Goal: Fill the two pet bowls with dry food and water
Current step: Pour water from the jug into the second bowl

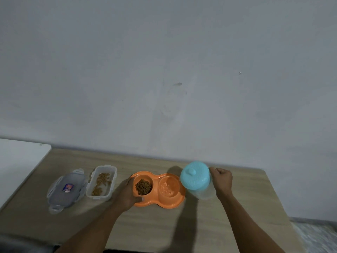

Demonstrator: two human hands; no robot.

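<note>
Pinching the left rim of the double bowl (164,204) on the tabletop (155,230) with the left hand (127,194). Closing the right hand (223,181) in a tight grip on the side of the jug (197,181), just beside the bowl. Likely handling hefty, sloshy, smooth-walled; best holding there, tilting slowly.

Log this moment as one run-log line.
left grip: holds orange plastic double pet bowl; right grip: grips clear jug with turquoise lid; left well: dry food; right well: looks wet
</note>
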